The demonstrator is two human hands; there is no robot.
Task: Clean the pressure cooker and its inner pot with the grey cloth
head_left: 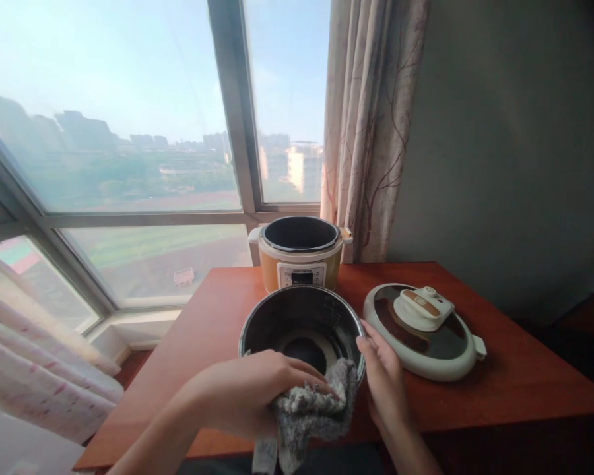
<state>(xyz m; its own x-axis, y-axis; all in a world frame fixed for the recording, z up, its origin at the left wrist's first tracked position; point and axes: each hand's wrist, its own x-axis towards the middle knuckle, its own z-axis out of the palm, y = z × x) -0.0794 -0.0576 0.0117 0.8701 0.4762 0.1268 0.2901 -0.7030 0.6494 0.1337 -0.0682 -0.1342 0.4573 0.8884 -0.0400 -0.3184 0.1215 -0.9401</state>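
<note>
A dark round inner pot (282,316) with a shiny rim is tilted toward me at the table's near side. My right hand (383,369) grips its right rim, thumb on the edge and fingers around the outer wall. Closed on a grey fluffy cloth (317,412), my left hand (262,389) reaches across the pot's near rim. The cloth lies over that rim and hangs down in front, with a pale tag below it. Behind the pot stands the orange and white electric cooker (267,267), its top uncovered and a control panel on its front.
The cooker's round lid (440,366), with a white handle, lies on the red-brown table (202,323) to the right. Large windows (143,119) and a patterned curtain (371,132) stand behind. Another curtain (34,356) hangs at the left.
</note>
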